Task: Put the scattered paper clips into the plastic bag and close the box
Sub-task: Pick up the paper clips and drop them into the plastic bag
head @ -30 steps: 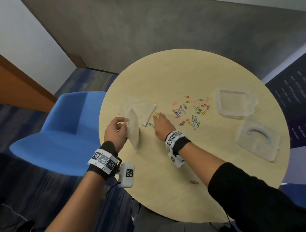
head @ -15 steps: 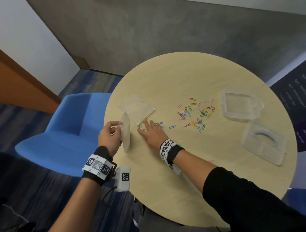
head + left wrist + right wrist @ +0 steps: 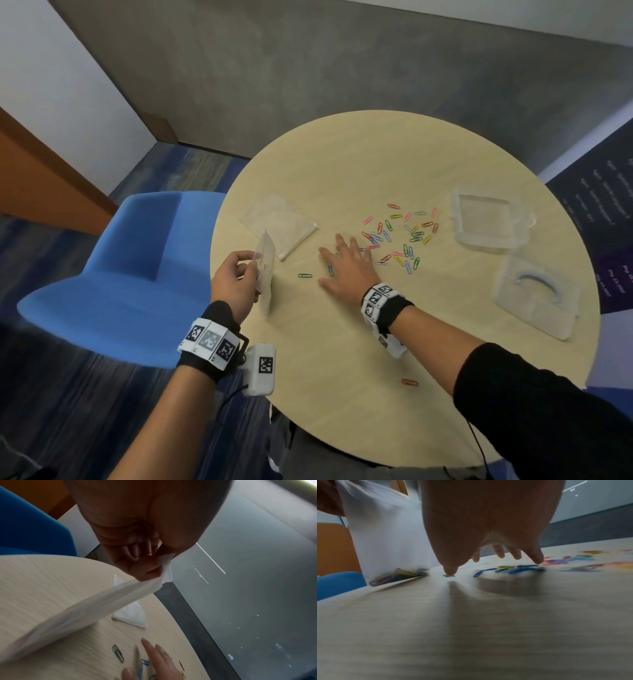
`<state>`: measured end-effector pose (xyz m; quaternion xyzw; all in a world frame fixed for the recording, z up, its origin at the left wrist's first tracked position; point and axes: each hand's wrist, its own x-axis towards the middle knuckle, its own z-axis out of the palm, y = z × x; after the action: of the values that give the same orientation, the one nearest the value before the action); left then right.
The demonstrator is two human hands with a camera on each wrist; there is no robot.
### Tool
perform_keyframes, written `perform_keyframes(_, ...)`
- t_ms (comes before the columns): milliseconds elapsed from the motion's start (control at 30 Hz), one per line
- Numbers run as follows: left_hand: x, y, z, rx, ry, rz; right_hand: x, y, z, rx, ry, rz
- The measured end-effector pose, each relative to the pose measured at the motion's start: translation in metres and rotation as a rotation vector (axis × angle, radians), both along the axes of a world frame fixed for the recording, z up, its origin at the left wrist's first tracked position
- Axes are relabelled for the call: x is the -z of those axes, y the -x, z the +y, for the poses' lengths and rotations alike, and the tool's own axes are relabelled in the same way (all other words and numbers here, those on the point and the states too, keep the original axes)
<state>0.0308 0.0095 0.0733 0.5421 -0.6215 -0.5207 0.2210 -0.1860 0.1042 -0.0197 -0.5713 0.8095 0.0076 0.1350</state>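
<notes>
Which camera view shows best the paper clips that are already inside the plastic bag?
The right wrist view: the clips in the bag lie clear at the bottom of the plastic bag. The head view shows only a red hint; the left wrist view shows none.

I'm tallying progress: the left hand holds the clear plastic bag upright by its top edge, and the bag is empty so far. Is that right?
Not quite. The left hand does hold the clear plastic bag upright by its top edge, but the bag is not empty: the right wrist view shows several coloured paper clips lying at its bottom.
</notes>
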Motion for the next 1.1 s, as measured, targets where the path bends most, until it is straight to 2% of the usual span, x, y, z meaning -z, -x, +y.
perform_keyframes(100,0.003,0.005,0.003,0.025,0.002,0.005,0.011,-0.027,-0.009,0.076,-0.054,-0.028)
perform_keyframes(233,0.003,0.008,0.004,0.042,0.01,0.007,0.016,-0.045,-0.029,0.343,-0.033,0.006)
perform_keyframes(300,0.003,0.007,0.003,0.045,0.011,0.005,0.016,-0.044,-0.034,0.374,-0.02,-0.007)
perform_keyframes(367,0.004,0.007,0.002,0.039,0.012,0.009,0.016,-0.036,-0.03,0.329,-0.012,-0.007)
perform_keyframes(467,0.004,0.009,0.004,0.033,0.009,0.015,0.017,-0.014,-0.011,0.16,0.051,0.015)
perform_keyframes(567,0.006,0.014,0.007,0.047,-0.005,0.024,0.016,0.005,0.018,0.039,0.072,0.103)
perform_keyframes(633,0.006,0.018,0.01,0.056,-0.011,0.029,0.011,0.013,0.035,0.04,0.047,0.135)
perform_keyframes(800,0.002,0.033,0.02,0.08,-0.017,0.039,-0.002,0.012,0.052,0.036,-0.025,0.031)
perform_keyframes(967,0.004,0.048,0.038,0.135,-0.02,0.05,-0.008,0.014,0.055,0.021,-0.032,0.092)
perform_keyframes(1100,0.004,0.06,0.048,0.189,-0.001,0.031,-0.019,0.033,0.05,-0.002,-0.042,0.073)
